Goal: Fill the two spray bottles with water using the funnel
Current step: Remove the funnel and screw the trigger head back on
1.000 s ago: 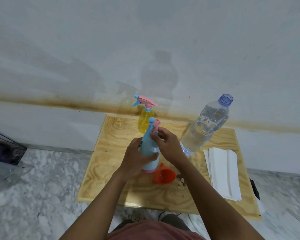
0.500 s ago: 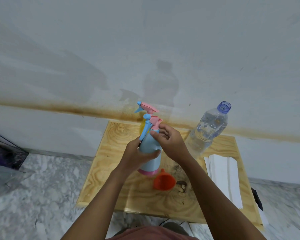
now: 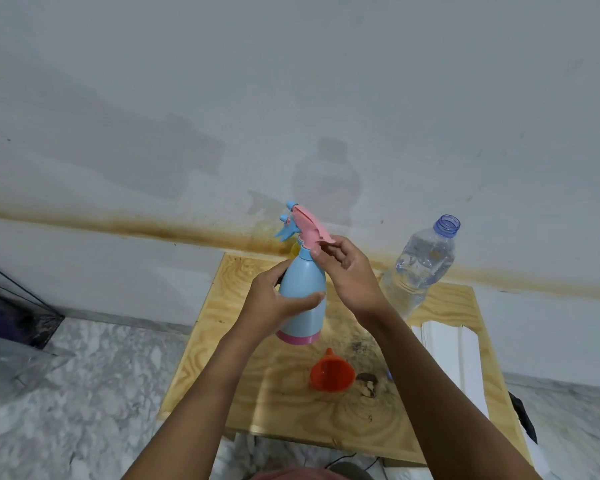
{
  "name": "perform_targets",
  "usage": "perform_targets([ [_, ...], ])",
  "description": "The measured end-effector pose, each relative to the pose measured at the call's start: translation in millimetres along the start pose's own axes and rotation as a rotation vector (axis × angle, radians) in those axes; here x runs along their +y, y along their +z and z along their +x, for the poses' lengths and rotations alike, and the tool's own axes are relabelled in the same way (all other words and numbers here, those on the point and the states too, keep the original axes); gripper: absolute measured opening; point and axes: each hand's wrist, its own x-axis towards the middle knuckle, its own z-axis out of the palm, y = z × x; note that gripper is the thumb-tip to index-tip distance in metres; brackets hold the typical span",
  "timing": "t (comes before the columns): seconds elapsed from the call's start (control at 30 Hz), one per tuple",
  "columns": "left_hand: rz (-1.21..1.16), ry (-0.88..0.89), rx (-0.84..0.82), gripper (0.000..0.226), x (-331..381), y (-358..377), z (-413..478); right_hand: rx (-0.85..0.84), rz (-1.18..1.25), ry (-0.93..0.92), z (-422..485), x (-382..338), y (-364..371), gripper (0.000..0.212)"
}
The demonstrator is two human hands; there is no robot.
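Note:
My left hand point(image 3: 274, 303) grips the body of a light blue spray bottle point(image 3: 303, 289) and holds it up above the wooden table point(image 3: 267, 410). My right hand point(image 3: 347, 268) pinches its pink spray head point(image 3: 309, 228) at the neck. A yellow spray bottle point(image 3: 294, 250) stands behind it, almost wholly hidden, with only a sliver and its blue nozzle showing. An orange funnel point(image 3: 331, 372) lies on its side on the table below my hands. An uncapped clear water bottle point(image 3: 420, 268) stands at the right, near the wall.
A stack of white paper towels point(image 3: 447, 351) lies on the table's right side. A dark knot marks the wood by the funnel. The wall is close behind the table. A dark box point(image 3: 11, 306) sits on the marble floor at left.
The blue spray bottle has been lifted off the table and raised. My right hand stays at the spray head. The camera has tilted down a little.

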Motion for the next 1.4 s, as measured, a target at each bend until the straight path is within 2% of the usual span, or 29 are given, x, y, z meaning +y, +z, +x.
perform_targets([
  [0.13, 0.001, 0.027, 0.018, 0.049, 7, -1, -1, 0.014, -0.014, -0.034, -6, -6, 9, 0.017],
  [0.37, 0.0, 0.046, 0.049, 0.049, 17, 0, -4, 0.125, 0.166, 0.017, -12, -12, 20, 0.018],
  [0.43, -0.015, 0.055, 0.049, 0.049, 21, 0, -5, 0.177, 0.159, 0.005, -14, -11, 26, 0.023],
  [0.53, -0.025, 0.06, 0.039, 0.045, 25, 1, -6, 0.148, 0.063, -0.048, -19, -11, 32, 0.021],
  [0.67, -0.014, 0.065, 0.048, 0.047, 26, 2, -8, 0.152, 0.121, -0.016, -23, -10, 30, 0.024],
  [0.77, -0.051, 0.063, 0.053, 0.043, 28, 3, -10, 0.182, 0.143, -0.007, -23, -11, 29, 0.018],
  [0.83, -0.052, 0.068, 0.045, 0.042, 29, 4, -11, 0.213, 0.102, -0.033, -22, -10, 29, 0.027],
  [0.93, -0.046, 0.072, 0.027, 0.041, 28, 3, -12, 0.134, 0.041, -0.058, -19, -10, 25, 0.038],
  [1.03, -0.047, 0.062, 0.017, 0.045, 27, 0, -12, 0.018, 0.1, 0.009, -17, -15, 16, 0.024],
  [1.17, -0.047, 0.065, -0.016, 0.045, 28, -2, -13, -0.068, 0.137, -0.007, -15, -21, 7, 0.014],
  [1.4, -0.084, -0.01, 0.004, 0.037, 20, -2, -14, -0.067, -0.054, -0.046, -9, -22, 9, 0.037],
])
